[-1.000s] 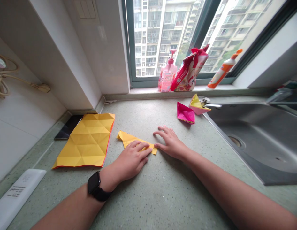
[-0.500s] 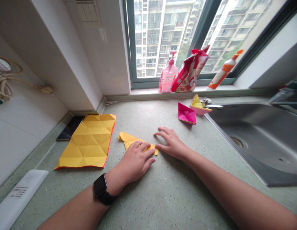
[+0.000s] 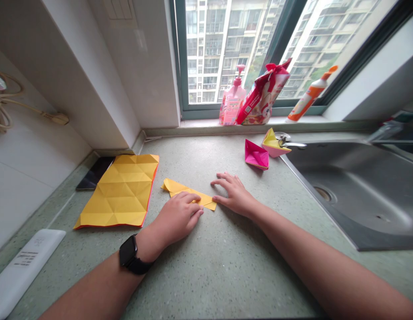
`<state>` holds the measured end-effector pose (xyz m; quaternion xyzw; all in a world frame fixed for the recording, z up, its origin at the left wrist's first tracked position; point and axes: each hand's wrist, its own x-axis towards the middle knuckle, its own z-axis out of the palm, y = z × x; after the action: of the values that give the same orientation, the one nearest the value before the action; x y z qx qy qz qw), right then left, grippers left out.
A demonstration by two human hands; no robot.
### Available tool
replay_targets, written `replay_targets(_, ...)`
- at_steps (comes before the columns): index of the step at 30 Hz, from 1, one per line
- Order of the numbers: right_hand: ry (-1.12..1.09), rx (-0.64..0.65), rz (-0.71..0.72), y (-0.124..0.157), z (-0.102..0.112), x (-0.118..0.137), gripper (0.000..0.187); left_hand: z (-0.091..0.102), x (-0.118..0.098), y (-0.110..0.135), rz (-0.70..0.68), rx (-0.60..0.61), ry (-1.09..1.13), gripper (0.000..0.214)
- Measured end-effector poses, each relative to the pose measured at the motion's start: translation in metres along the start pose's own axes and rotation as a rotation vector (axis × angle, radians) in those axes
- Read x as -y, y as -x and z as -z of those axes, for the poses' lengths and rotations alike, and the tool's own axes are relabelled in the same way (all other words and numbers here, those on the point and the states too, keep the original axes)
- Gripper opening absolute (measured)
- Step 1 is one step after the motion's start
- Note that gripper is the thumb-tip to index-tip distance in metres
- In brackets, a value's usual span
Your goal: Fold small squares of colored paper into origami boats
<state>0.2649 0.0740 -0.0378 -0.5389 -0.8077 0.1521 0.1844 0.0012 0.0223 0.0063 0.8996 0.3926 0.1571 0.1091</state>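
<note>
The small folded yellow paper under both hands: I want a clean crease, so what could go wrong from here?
The left hand lies flat on the folded yellow paper while the right hand touches only its right tip, so the piece might pivot on the smooth countertop and the crease skew. The far left corner lies unpressed and may lift. The large creased yellow sheet lies close by; a sliding left arm could nudge it.

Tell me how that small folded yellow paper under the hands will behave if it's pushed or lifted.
The folded yellow paper looks thin and layered, so probably very light and floppy. Flat on the smooth counter, it would likely slide easily. The left hand presses on it, perhaps because the creases tend to spring open.
</note>
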Motion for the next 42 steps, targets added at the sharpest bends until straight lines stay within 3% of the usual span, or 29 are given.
replay_targets(9, 0.01, 0.01, -0.031, 0.0, 0.0, 0.01, 0.044, -0.002, 0.002, 0.001, -0.012, 0.0, -0.014, 0.024)
replay_targets(18, 0.042, -0.016, 0.008, -0.001, -0.014, 0.024, 0.058, -0.001, 0.003, 0.0, -0.031, -0.003, -0.015, 0.024)
replay_targets(34, 0.02, 0.002, 0.011, 0.0, -0.012, 0.022, 0.056, -0.006, 0.012, 0.002, -0.058, -0.052, 0.062, 0.026)
replay_targets(42, 0.0, 0.023, -0.055, 0.005, -0.003, 0.008, 0.055, -0.004, 0.014, 0.001, -0.041, -0.051, 0.104, 0.024)
